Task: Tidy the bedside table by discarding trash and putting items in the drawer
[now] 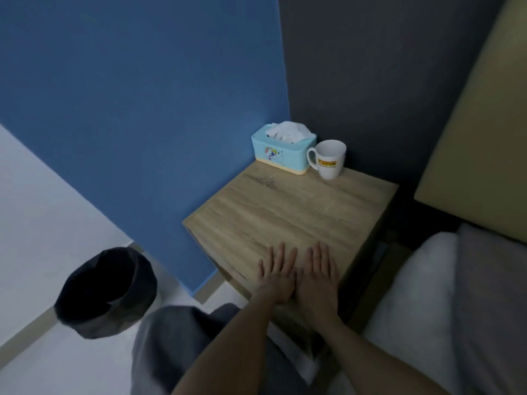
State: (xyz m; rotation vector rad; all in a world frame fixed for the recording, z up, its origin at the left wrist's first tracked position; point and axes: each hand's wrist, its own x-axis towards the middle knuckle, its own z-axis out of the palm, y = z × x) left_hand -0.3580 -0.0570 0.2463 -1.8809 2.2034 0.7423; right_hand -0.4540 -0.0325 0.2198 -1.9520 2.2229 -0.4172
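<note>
Bedside worktop (285, 212) holds only a far tissue box (281, 155) and mug (329, 162), so, left hand (278, 276) and right hand (316, 277) lying flat and empty, I'd scan for leftover trash.

1 wide-angle camera, worn on the person's head, looks forward and steeply down from close above the near edge of the light wooden bedside table (285, 212), which fills the centre. The view is rolled, so the blue wall (142, 109) leans. The round black bin (105, 292) lies low left and the white pillow (413, 295) low right.
</note>
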